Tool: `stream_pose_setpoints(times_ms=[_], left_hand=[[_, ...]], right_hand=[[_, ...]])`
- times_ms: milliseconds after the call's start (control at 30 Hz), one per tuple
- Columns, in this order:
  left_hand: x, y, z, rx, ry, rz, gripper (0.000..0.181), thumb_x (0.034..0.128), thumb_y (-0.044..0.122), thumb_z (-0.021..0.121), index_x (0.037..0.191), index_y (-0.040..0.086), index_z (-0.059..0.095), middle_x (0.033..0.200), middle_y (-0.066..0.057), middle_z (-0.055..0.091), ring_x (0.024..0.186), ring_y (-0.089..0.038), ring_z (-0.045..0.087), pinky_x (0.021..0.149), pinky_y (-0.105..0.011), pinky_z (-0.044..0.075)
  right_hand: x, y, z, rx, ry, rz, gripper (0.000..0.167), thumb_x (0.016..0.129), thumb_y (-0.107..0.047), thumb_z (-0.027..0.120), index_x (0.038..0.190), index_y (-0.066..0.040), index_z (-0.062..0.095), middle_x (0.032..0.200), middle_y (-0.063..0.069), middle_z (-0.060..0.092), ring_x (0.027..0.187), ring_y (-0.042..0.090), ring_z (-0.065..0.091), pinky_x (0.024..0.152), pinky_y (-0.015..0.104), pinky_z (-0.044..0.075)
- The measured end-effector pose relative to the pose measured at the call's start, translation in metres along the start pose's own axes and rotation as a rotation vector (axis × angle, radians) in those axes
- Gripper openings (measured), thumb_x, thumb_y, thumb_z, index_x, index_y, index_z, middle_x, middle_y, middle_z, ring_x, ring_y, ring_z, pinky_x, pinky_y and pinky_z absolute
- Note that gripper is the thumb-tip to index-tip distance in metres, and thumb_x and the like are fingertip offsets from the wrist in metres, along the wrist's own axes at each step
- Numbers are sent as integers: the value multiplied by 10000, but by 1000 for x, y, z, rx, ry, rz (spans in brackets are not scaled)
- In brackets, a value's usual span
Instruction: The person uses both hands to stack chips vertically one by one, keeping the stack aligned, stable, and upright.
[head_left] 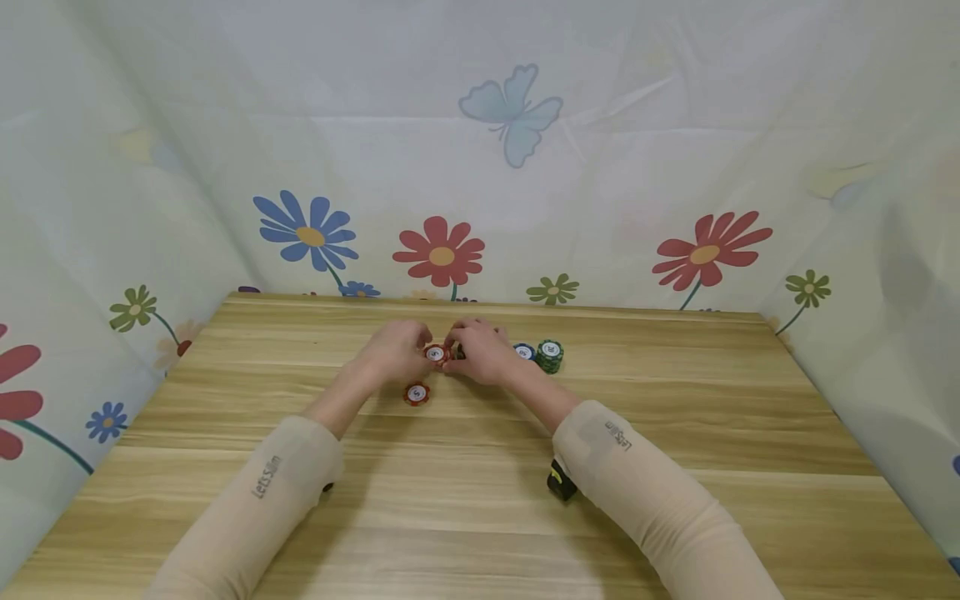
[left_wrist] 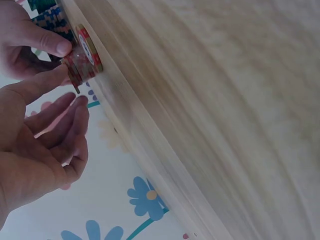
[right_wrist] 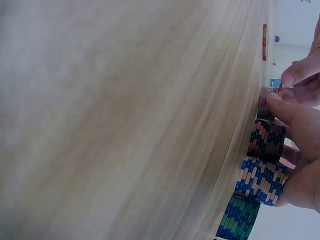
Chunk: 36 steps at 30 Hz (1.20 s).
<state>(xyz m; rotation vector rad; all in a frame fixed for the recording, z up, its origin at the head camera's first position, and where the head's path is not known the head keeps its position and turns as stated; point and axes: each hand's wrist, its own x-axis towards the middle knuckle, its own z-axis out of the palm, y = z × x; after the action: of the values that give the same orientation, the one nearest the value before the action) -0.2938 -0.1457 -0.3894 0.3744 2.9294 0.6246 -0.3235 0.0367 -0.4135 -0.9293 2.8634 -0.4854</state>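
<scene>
A short stack of red poker chips [head_left: 436, 354] stands between the two hands near the table's far side. My left hand [head_left: 396, 352] holds it from the left, thumb against its near side in the left wrist view. From the right, my right hand [head_left: 483, 350] grips the same stack, its thumb on the near side. One red chip [head_left: 417, 393] lies flat, closer to me. Beside the red stack stands a stack of black chips [right_wrist: 266, 141], mostly hidden under the right hand from above. Blue chips [head_left: 524, 352] and green chips [head_left: 551, 350] are stacked farther right.
The wooden table [head_left: 450, 517] ends at a far edge against a white cloth [head_left: 600, 183] printed with flowers and a butterfly. More cloth hangs at both sides. A small black device [head_left: 561, 481] with a yellow mark shows beside the right sleeve.
</scene>
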Motion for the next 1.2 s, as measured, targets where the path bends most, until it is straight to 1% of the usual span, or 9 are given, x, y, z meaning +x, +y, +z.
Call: stream_pose_setpoints(times_ms=[133, 200, 500, 700, 967, 1200], left_hand=[[0, -3, -1, 2, 11, 1, 211, 877, 160, 802, 1022, 20, 740, 950, -64, 707, 897, -247, 633, 854, -407, 540], [1, -4, 0, 3, 18, 6, 199, 871, 156, 810, 1007, 26, 743, 926, -49, 700, 882, -234, 626, 847, -400, 539], [3, -3, 2, 17, 51, 42, 161, 852, 99, 795, 987, 22, 753, 905, -52, 705, 864, -237, 635, 825, -402, 542], [5, -3, 4, 25, 67, 69, 166, 867, 107, 798, 999, 14, 762, 896, -47, 710, 848, -218, 645, 803, -389, 547], [6, -2, 6, 46, 84, 56, 168, 859, 122, 809, 984, 18, 766, 867, -41, 705, 833, -218, 639, 797, -388, 544], [5, -2, 6, 31, 84, 62, 188, 862, 153, 823, 991, 27, 768, 875, -32, 714, 841, -212, 645, 805, -385, 544]], right_hand=[[1, 0, 1, 6, 0, -2, 340, 958, -368, 744, 1221, -153, 713, 1420, 78, 554, 1338, 320, 451, 1057, 652, 332], [1, 0, 1, 11, 0, -3, 337, 956, -368, 747, 1210, -150, 714, 1405, 76, 560, 1332, 318, 456, 1057, 653, 331], [3, 0, 1, 27, 2, 1, 318, 953, -374, 748, 1175, -148, 713, 1394, 65, 563, 1328, 300, 455, 1058, 651, 330], [3, 0, 1, 30, 3, 3, 300, 946, -359, 760, 1152, -144, 725, 1432, 79, 551, 1358, 311, 440, 1064, 654, 325], [6, 0, 1, 35, -5, 2, 278, 941, -340, 770, 1130, -138, 746, 1469, 91, 539, 1399, 328, 407, 1082, 666, 310], [5, -1, -3, 52, -16, -9, 275, 933, -330, 784, 1118, -129, 754, 1470, 107, 540, 1391, 348, 410, 1071, 683, 311]])
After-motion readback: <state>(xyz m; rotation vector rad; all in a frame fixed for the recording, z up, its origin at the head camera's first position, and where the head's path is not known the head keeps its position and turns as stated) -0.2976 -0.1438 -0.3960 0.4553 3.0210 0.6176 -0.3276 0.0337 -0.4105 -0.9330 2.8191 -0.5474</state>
